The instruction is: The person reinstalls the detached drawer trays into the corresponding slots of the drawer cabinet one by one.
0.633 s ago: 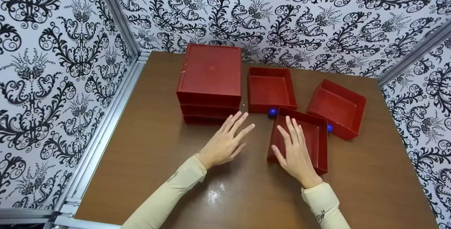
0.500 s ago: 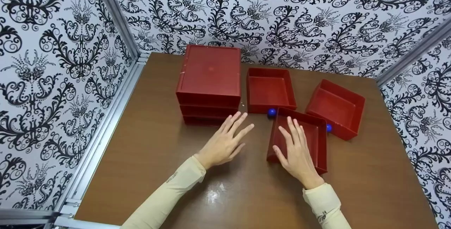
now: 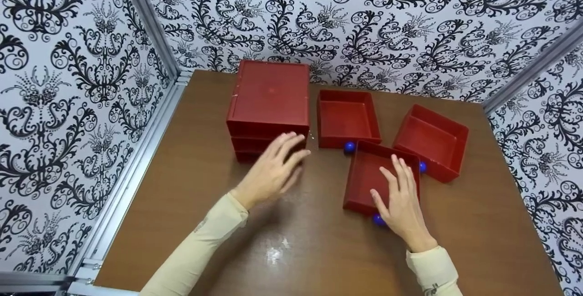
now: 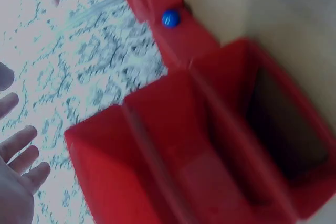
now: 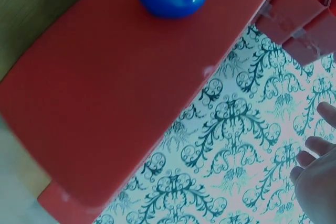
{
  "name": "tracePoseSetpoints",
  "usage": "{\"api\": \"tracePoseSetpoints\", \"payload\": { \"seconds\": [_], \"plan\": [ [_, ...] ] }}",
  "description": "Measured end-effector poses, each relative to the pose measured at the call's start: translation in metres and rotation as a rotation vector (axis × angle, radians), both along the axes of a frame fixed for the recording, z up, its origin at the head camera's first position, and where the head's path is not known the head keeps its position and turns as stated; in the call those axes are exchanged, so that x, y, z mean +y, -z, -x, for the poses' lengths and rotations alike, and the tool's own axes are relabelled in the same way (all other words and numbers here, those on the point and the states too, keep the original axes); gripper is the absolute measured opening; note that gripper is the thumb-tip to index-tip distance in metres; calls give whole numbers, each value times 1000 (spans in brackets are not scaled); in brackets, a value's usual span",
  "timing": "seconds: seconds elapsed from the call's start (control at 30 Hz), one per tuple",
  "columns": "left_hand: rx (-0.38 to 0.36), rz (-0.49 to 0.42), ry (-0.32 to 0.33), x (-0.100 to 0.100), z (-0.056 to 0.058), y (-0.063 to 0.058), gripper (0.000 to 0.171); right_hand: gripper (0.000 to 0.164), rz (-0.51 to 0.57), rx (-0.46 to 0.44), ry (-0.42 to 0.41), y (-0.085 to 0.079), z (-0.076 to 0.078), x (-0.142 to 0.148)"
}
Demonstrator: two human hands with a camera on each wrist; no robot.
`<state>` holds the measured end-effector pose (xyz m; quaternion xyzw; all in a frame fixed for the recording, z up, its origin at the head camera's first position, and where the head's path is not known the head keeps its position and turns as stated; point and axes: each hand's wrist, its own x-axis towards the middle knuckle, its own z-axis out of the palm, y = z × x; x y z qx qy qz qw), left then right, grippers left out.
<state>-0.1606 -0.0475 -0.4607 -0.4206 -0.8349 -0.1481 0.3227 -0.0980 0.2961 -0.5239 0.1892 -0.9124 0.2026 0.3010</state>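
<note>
I see on tabletop: stack toward far left corner | left hand before it, fingers parted, slightly bent, holding nothing | front tray between middle and right edge, longer side seemingly pointing to near edge | ball by its near wall | right hand, the nearer one, fingers spread, holding nothing; front tray lies below and leftward

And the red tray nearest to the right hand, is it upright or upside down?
Upright: in the head view, the red tray shows its hollow inside, walls rising around its bottom, though the right hand hides part.
</note>
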Motion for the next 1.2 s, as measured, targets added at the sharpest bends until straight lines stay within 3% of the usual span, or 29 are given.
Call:
{"api": "tracePoseSetpoints", "payload": {
  "seconds": [0.23, 0.43, 0.57, 0.7, 0.87, 1.0, 1.2],
  "plan": [
    [-38, -92, -85, -29, 19, -31, 30, 55, 24, 2, 45, -2, -7, 22],
    [-154, -208, -140, -53, 40, -42, 28, 49, 73, -8, 105, -3, -22, 41],
    [-269, -313, -198, -66, 54, -43, 26, 44, 70, -84, 175, -3, -35, 52],
    [-409, -437, -267, -77, 66, -40, 26, 39, 55, -233, 268, -2, -50, 61],
    [-534, -588, -300, -85, 76, -34, 26, 36, 45, -363, 324, 3, -64, 71],
    [-598, -673, -280, -88, 81, -30, 28, 37, 21, -360, 297, 14, -70, 76],
    [-693, -759, -252, -91, 87, -23, 28, 35, -24, -264, 240, 31, -71, 81]
  ]
}}
